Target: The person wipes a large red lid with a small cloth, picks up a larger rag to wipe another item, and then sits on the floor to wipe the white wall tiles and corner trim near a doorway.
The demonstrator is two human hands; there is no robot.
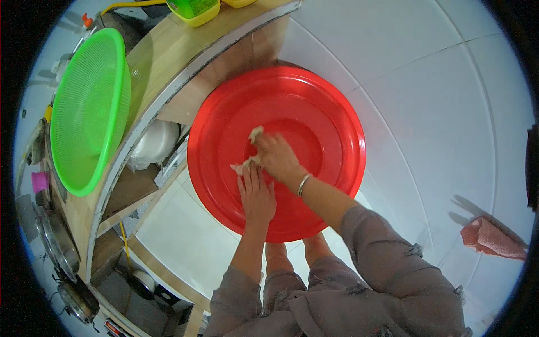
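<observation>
A large round red plastic basin (pixel 290 215) takes up the middle of the head view. Inside it, my right hand (pixel 278 156), with a bracelet (pixel 303 184) at the wrist, grips a crumpled pale cloth (pixel 255 134) and looks blurred. My left hand (pixel 257 196) lies palm down in the basin, fingers stretched out, the tips touching a lower edge of the same cloth. The left hand does not appear to grip anything. Part of the cloth is hidden under both hands.
A green plastic colander (pixel 90 113) tilts on the wooden counter (pixel 156 59) at the left. Glass lids (pixel 57 240) stand nearby. Below are shelves with a wrapped white container (pixel 153 143). A pink cloth (pixel 492 239) hangs on the white tiled wall (pixel 433 113) at right.
</observation>
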